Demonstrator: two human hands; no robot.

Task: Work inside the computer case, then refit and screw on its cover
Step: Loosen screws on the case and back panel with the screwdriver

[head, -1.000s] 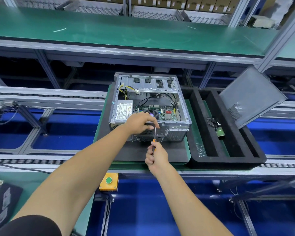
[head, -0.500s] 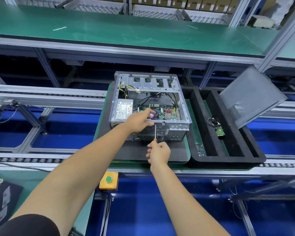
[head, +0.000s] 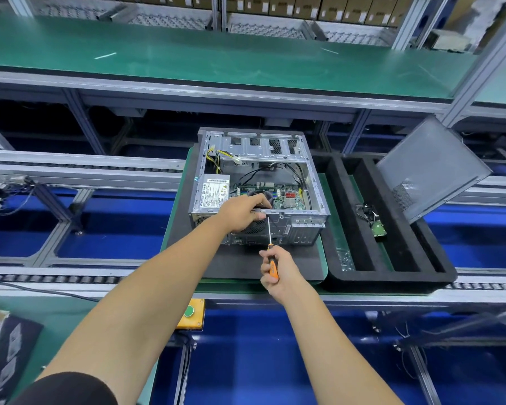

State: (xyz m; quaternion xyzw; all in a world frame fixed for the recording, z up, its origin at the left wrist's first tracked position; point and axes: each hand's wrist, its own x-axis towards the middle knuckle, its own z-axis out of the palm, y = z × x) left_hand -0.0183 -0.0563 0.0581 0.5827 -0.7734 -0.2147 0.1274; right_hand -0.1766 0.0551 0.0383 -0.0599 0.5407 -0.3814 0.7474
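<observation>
Green bench, open computer case [head: 257, 182] under left hand [head: 240, 211], screwdriver [head: 270, 252] in right hand [head: 278, 270]

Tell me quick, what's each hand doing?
Left hand: curled over the case edge, gripping it.
Right hand: gripping the screwdriver.
</observation>
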